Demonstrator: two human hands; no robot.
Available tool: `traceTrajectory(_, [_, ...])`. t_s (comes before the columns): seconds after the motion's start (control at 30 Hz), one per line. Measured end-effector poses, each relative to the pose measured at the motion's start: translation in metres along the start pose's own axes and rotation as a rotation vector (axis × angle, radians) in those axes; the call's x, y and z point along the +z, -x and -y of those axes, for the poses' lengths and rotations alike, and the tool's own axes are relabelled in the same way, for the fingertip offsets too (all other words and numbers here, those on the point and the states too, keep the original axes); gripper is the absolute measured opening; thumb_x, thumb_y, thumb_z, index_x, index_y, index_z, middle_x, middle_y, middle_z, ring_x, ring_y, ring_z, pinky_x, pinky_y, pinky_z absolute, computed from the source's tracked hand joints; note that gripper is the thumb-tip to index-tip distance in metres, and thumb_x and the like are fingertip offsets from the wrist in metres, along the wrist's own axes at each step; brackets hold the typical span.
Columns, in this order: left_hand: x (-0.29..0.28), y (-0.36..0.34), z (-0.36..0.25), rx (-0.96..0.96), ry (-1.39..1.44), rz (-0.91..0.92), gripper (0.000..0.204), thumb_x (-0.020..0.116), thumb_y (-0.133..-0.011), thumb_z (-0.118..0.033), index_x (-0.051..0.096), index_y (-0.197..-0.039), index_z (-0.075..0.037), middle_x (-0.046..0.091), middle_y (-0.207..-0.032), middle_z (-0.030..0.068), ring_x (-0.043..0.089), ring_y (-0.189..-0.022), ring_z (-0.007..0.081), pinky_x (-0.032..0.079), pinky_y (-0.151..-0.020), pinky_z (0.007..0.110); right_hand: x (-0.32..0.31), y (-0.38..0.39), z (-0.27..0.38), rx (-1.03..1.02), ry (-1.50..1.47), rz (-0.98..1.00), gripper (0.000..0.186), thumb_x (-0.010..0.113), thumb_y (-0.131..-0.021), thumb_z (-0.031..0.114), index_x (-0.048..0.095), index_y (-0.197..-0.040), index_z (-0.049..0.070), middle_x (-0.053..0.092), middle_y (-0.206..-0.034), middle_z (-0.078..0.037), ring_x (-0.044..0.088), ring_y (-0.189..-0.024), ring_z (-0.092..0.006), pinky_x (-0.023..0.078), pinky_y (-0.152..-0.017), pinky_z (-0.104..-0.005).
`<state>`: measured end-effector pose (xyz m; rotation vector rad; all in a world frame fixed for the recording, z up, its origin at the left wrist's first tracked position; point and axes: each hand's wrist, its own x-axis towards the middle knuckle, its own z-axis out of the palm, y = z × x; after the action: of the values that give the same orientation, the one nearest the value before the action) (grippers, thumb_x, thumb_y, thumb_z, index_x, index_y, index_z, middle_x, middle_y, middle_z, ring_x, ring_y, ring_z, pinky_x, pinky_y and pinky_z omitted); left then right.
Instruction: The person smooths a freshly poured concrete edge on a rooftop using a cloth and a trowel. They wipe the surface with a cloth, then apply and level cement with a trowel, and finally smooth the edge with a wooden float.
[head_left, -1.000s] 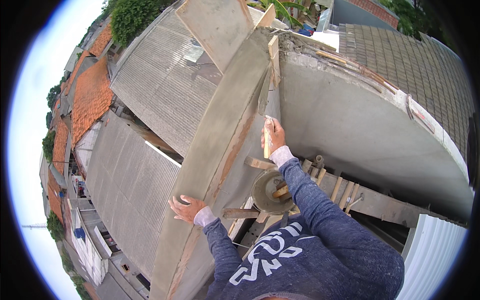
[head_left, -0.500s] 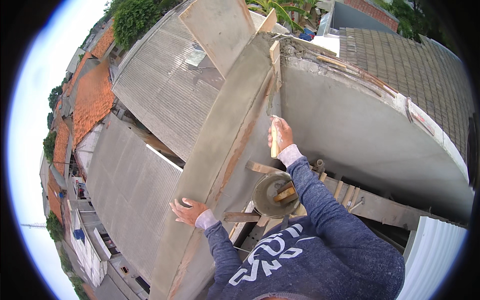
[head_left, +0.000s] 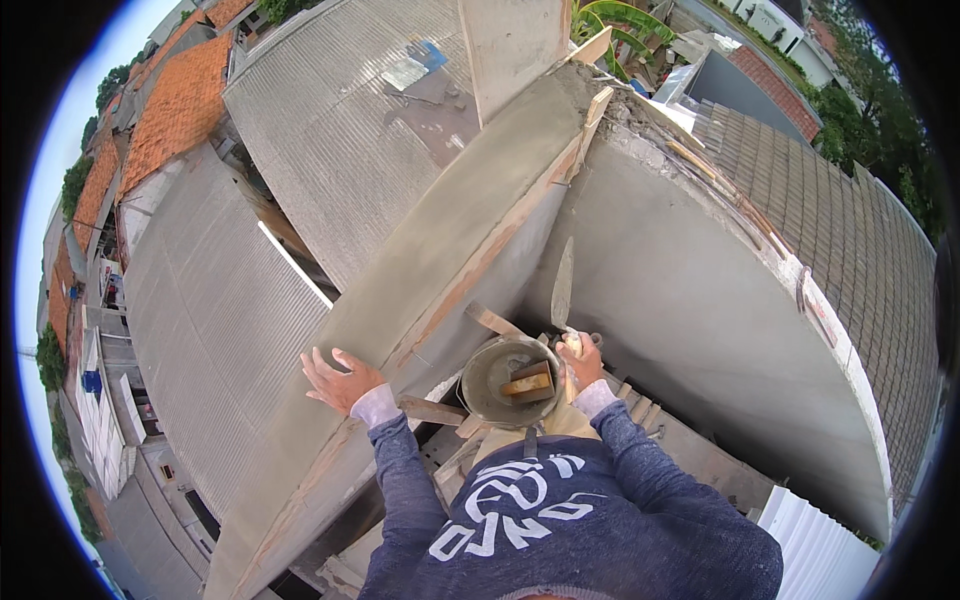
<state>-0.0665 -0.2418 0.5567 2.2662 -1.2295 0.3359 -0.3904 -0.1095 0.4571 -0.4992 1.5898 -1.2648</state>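
My right hand (head_left: 580, 362) is closed round the pale handle of a trowel (head_left: 563, 285), whose narrow grey blade points up and away. It is just right of a round bucket (head_left: 474, 388) with a grey-smeared inside. A wooden float (head_left: 529, 383) with a yellowish handle sits in the bucket. My left hand (head_left: 338, 380), fingers spread, lies on the smooth grey top of a freshly plastered wall (head_left: 420, 270). Along the inner edge of that wall runs a wooden batten (head_left: 490, 252).
A taller plastered wall (head_left: 700, 270) curves away on the right, with thin rods (head_left: 725, 195) along its top. An upright board (head_left: 515, 50) stands at the far end. Corrugated roofs (head_left: 220, 270) lie below on the left. Planks (head_left: 690, 450) are beneath me.
My right hand has come down and back from the wall's inner face to beside the bucket, still gripping the trowel. My left hand remains on the wall top; the view has shifted.
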Motion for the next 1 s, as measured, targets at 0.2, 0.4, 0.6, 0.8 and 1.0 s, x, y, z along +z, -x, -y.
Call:
traceTrajectory(0.2, [0.004,-0.001,0.004,0.009,0.029,-0.028,0.037,0.049,-0.097,-0.028,0.053,-0.13,-0.012,0.045,-0.147,0.0086,0.039,-0.138,0.0272,0.02,-0.116,0.06,-0.022,0.032,-0.047,0.248,0.198,0.112,0.033,0.071,-0.085,0.019,0.053,-0.109,0.004,0.057,-0.071,-0.006,0.056,-0.046,-0.0145,0.046,-0.038,-0.0304])
traceTrajectory(0.4, [0.008,0.002,0.008,0.003,0.036,-0.049,0.04,0.054,-0.095,-0.029,0.053,-0.131,-0.013,0.046,-0.146,0.0094,0.038,-0.139,0.0295,0.02,-0.116,0.061,-0.041,0.032,-0.025,0.21,0.479,0.153,0.032,0.071,-0.084,0.014,0.053,-0.109,0.005,0.059,-0.074,-0.006,0.057,-0.048,-0.0134,0.048,-0.04,-0.03])
traceTrajectory(0.6, [0.009,0.001,0.008,0.023,0.038,-0.055,0.04,0.054,-0.094,-0.029,0.052,-0.131,-0.013,0.046,-0.144,0.0111,0.039,-0.138,0.0328,0.021,-0.115,0.063,-0.068,0.014,-0.035,0.131,1.146,0.474,0.054,0.077,-0.071,0.029,0.06,-0.119,0.01,0.069,-0.103,-0.02,0.065,-0.099,-0.0392,0.052,-0.089,-0.0426])
traceTrajectory(0.8, [0.008,0.002,0.011,0.048,0.049,-0.066,0.041,0.053,-0.095,-0.028,0.052,-0.131,-0.011,0.047,-0.144,0.0121,0.04,-0.137,0.0332,0.023,-0.114,0.063,0.005,-0.01,-0.05,0.623,1.116,0.638,0.061,0.077,-0.071,0.035,0.062,-0.118,-0.002,0.068,-0.106,-0.022,0.065,-0.101,-0.0377,0.052,-0.088,-0.0434])
traceTrajectory(1.0, [0.008,0.0,0.008,0.054,0.055,-0.055,0.039,0.051,-0.096,-0.03,0.054,-0.13,-0.01,0.047,-0.143,0.0109,0.042,-0.136,0.031,0.022,-0.115,0.061,0.077,-0.026,-0.142,0.3,1.441,0.863,0.052,0.069,-0.074,0.038,0.068,-0.108,-0.002,0.067,-0.107,-0.026,0.065,-0.104,-0.0398,0.052,-0.089,-0.0447])
